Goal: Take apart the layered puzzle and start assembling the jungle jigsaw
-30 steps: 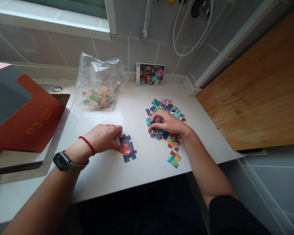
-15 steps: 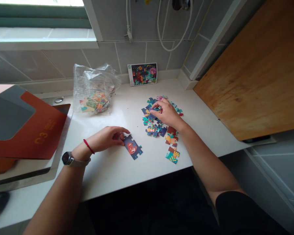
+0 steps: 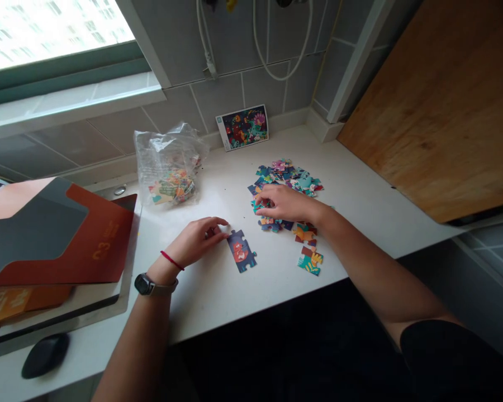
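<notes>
My left hand [image 3: 202,239] rests on the white table, thumb and fingers apart. Its thumb tip is at the top left edge of a joined puzzle section [image 3: 241,252], dark blue with a red creature on it. Over the near left part of a puzzle piece pile [image 3: 304,180] is my right hand [image 3: 284,202]. Its fingers are bent and spread, with a gap between thumb and forefinger, and it covers some of the pieces. Closer to me, below the right wrist, lie an orange and brown piece [image 3: 305,233] and a teal and yellow piece [image 3: 311,261].
A picture card [image 3: 243,127] leans against the tiled wall. Left of it stands a clear plastic bag [image 3: 174,167] of more pieces. An orange and grey box [image 3: 104,240] lies at the left, above a black computer mouse [image 3: 46,355]. A wooden panel [image 3: 440,111] borders the right.
My right hand has shifted toward the near side of the pile, showing more of the far pieces. My left hand stays by the joined section. The camera view has tilted.
</notes>
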`<state>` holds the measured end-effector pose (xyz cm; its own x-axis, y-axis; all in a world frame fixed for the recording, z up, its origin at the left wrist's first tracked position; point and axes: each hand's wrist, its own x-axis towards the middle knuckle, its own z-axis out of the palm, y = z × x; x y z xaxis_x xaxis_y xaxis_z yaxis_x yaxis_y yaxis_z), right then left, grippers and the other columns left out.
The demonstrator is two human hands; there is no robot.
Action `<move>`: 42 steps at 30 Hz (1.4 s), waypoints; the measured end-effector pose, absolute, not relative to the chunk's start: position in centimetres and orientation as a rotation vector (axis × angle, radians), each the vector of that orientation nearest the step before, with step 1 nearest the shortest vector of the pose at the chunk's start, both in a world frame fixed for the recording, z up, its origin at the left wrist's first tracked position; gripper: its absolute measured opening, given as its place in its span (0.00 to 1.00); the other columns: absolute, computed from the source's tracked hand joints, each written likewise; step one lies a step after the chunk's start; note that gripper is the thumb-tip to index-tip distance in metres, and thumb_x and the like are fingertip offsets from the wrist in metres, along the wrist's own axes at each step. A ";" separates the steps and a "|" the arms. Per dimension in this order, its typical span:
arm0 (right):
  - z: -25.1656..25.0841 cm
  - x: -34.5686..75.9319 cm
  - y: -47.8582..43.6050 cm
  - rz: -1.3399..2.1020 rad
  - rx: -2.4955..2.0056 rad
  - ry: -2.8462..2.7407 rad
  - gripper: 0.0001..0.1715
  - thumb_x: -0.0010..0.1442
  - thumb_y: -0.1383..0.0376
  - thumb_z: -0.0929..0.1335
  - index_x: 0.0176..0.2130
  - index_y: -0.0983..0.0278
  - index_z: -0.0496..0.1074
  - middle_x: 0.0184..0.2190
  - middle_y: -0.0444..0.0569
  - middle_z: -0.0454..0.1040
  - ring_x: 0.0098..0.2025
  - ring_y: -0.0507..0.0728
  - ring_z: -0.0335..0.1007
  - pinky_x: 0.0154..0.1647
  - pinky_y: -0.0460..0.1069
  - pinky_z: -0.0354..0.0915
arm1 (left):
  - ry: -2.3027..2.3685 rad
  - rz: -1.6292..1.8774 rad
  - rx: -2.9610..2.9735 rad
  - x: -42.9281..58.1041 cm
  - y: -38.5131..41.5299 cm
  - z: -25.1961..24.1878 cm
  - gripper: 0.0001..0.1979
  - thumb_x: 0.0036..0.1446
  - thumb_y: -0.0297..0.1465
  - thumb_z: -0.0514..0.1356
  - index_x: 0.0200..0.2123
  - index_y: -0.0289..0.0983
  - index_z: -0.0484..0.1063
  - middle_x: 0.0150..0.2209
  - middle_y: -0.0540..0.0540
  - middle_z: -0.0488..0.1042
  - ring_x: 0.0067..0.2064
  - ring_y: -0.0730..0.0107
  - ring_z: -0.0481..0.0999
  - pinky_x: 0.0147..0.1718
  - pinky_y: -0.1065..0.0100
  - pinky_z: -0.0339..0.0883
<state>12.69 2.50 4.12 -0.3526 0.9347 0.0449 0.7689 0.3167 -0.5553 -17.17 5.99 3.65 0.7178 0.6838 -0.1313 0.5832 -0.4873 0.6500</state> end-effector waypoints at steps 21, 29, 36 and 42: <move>2.3 13.0 4.0 0.451 -1.621 -1.878 0.16 0.66 0.75 0.65 0.44 0.64 0.81 0.45 0.53 0.79 0.50 0.58 0.74 0.58 0.52 0.66 | 0.952 0.206 2.236 -17.2 5.9 3.8 0.19 0.64 0.45 0.60 0.48 0.37 0.78 0.31 0.48 0.77 0.28 0.71 0.72 0.31 0.69 0.69; 1.8 13.1 3.8 0.452 -1.752 -1.889 0.18 0.67 0.72 0.63 0.49 0.64 0.80 0.50 0.54 0.78 0.53 0.59 0.74 0.60 0.52 0.64 | 0.953 0.188 2.249 -17.2 5.9 3.8 0.19 0.64 0.45 0.60 0.48 0.38 0.78 0.32 0.48 0.77 0.28 0.71 0.72 0.31 0.69 0.68; 1.8 13.2 3.9 0.386 -1.764 -1.839 0.18 0.68 0.72 0.63 0.49 0.64 0.80 0.49 0.54 0.78 0.52 0.59 0.73 0.58 0.51 0.65 | 0.952 0.186 2.252 -17.2 5.8 3.7 0.20 0.65 0.46 0.59 0.48 0.38 0.78 0.32 0.48 0.77 0.28 0.70 0.72 0.31 0.68 0.68; 2.2 13.1 3.7 0.412 -1.758 -1.918 0.13 0.66 0.63 0.70 0.49 0.64 0.80 0.50 0.55 0.77 0.51 0.60 0.74 0.57 0.52 0.66 | 0.961 0.187 2.257 -17.1 5.8 3.9 0.20 0.65 0.46 0.59 0.48 0.37 0.79 0.32 0.48 0.77 0.29 0.70 0.72 0.31 0.68 0.68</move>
<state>13.06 3.65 2.17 -0.0397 0.9866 0.1582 0.8346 0.1198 -0.5376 -17.09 5.82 3.87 0.7184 0.6848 -0.1222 0.5890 -0.5052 0.6308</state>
